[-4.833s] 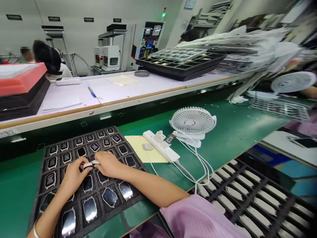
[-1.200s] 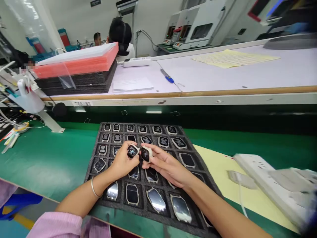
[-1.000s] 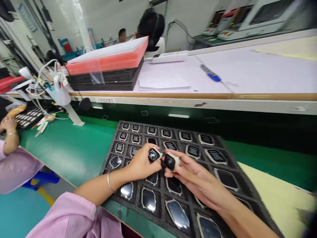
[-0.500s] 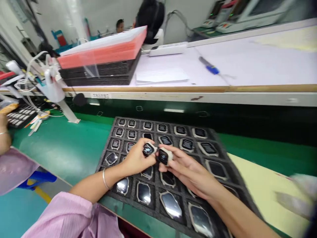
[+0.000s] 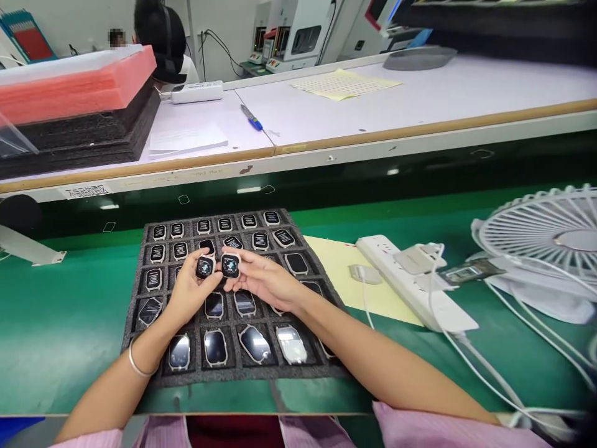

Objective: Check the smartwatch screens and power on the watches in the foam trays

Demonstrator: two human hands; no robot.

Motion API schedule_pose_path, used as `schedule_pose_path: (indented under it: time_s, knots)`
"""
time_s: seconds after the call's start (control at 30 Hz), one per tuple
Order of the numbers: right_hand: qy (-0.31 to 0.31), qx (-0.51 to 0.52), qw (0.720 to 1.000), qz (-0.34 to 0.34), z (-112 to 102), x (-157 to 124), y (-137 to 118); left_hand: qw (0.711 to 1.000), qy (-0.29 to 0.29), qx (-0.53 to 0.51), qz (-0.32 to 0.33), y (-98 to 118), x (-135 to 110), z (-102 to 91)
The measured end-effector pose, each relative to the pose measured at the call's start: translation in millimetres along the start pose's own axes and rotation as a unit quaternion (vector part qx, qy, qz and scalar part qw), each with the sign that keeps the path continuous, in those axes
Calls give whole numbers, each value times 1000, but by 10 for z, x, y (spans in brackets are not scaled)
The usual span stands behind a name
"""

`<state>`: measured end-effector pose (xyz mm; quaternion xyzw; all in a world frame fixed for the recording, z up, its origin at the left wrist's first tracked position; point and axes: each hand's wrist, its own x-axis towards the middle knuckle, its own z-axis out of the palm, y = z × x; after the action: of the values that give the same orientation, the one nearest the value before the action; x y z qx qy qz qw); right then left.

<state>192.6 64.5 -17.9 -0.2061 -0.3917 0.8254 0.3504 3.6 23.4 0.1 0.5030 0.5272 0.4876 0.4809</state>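
Note:
My left hand point(image 5: 189, 287) is closed on a smartwatch body point(image 5: 205, 267) without a strap, its dark screen lit with a small blue-white graphic. Right beside it, my right hand point(image 5: 261, 278) grips a second smartwatch point(image 5: 230, 266), lit in the same way. Both screens face up toward me. Beneath my hands lies a dark grey foam tray point(image 5: 196, 373) with rows of square pockets. Several watches in the back rows show white text, such as one watch point(image 5: 260, 241). Front-row watches, such as this one point(image 5: 215, 347), have blank, shiny screens. My hands and forearms hide some pockets.
To the right are a yellow sheet point(image 5: 336, 274), a corded white puck point(image 5: 365, 274), a white power strip point(image 5: 420, 286) and a white fan point(image 5: 550, 230). On the raised shelf point(image 5: 298, 124) sit a foam stack point(image 5: 84, 124) and a blue-handled cutter point(image 5: 252, 118). A person's head point(image 5: 161, 40) shows behind.
My view has swung to the right, bringing the fan and power strip into sight. Both watches stay in my hands, with their screens now turned more squarely toward me.

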Motion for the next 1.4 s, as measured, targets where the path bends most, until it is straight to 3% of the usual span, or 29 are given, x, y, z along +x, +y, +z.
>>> schedule_pose_path:
  time_s: [0.13, 0.23, 0.43, 0.77, 1.4]
  knots:
    - [64, 33, 997, 2, -32, 37, -36, 990, -8, -113, -83, 54, 20, -15]
    - [77, 26, 997, 0, -43, 43, -42, 981, -15, -158, -113, 82, 25, -35]
    - [74, -47, 996, -32, -28, 34, 7, 981, -11, -159, -110, 77, 36, -43]
    - [44, -107, 993, -29, -15, 17, 15, 987, -27, -117, -110, 64, 23, -39]
    - [44, -119, 991, -31, -25, 17, 20, 989, -35, -105, -97, 58, 20, -29]
